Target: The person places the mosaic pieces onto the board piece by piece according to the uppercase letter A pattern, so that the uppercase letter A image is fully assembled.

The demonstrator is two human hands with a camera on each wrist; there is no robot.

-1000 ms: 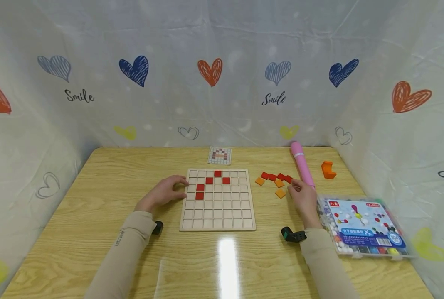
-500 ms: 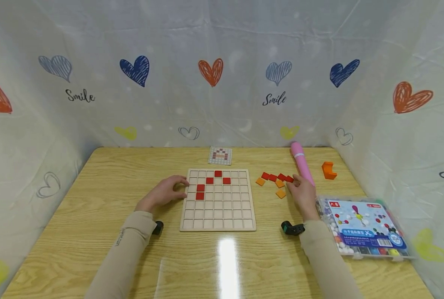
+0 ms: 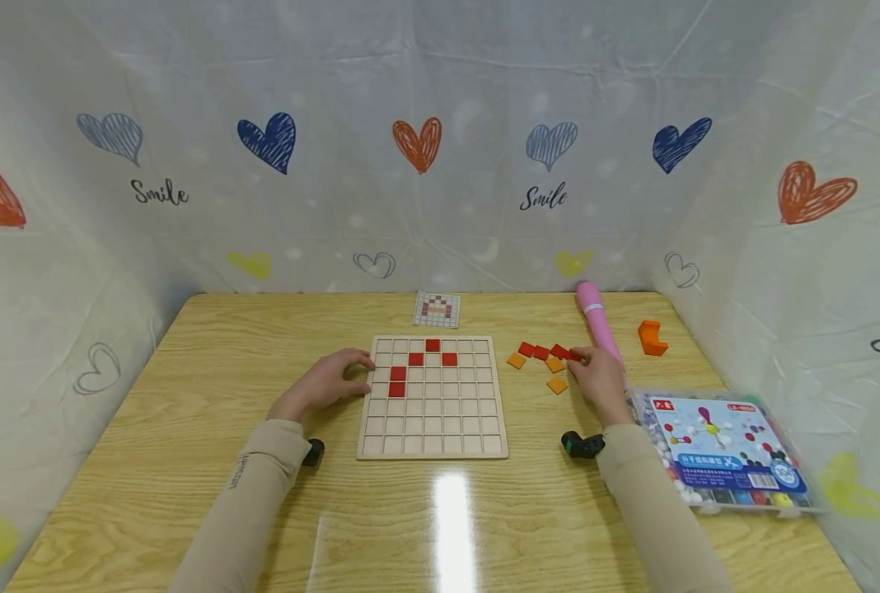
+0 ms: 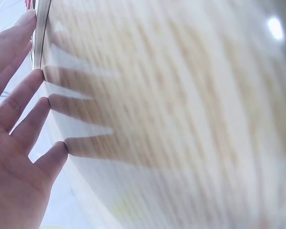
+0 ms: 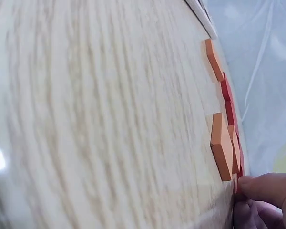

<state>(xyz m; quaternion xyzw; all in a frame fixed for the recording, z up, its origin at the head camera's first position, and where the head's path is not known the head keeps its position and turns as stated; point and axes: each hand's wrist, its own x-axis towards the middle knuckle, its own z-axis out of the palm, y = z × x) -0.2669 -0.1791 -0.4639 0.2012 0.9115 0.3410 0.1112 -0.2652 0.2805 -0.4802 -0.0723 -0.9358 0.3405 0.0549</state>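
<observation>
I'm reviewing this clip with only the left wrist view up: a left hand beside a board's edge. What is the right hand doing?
Observer: In the head and right wrist views, the right hand has its fingers at the rightmost loose red tile; I can't tell whether they grip it.
Reviewer: How many pieces are on the board, then?
Observer: The wooden grid board holds five red square tiles, as the head view shows.
Reviewer: Anything lying beyond its far edge?
Observer: Yes, a small card printed with a grid pattern lies just past it, on the table.
</observation>
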